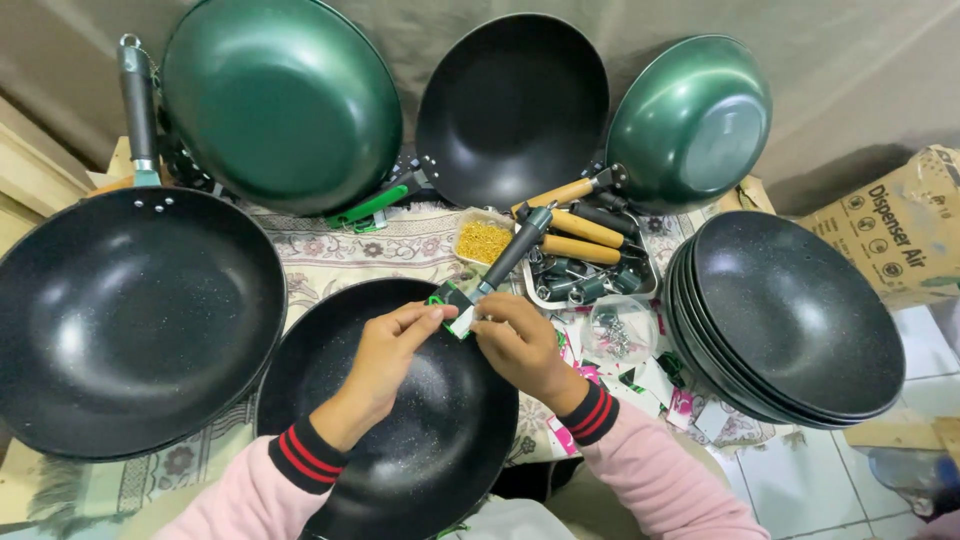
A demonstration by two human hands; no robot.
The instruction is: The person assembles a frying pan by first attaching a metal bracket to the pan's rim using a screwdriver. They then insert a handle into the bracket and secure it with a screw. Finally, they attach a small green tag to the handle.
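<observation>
1. Black speckled wok [400, 430] in the lap; its handle [515, 250] meets the rim at the far edge.
2. Left hand [385, 360] and right hand [520, 345] pinch closed on the handle's bracket [458, 312] (fastener hidden).
3. Risk: a loose pinch lets the handle tip toward the parts tray [590, 280] beyond the wok.

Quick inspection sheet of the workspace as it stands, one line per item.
Surface: patterned cloth over a low table.
Job's things: black pan in front of the person; its handle meets the rim, where both hands pinch a small tag.
Clutter: tray of handles, tub of gold screws, bag of bolts, torn wrappers.
Grippers: left hand and right hand both closed on the tag.
Cables: nothing seen.
Surroundings: big black pan on the left, stack of pans on the right, three pans leaning behind, cardboard box.
</observation>
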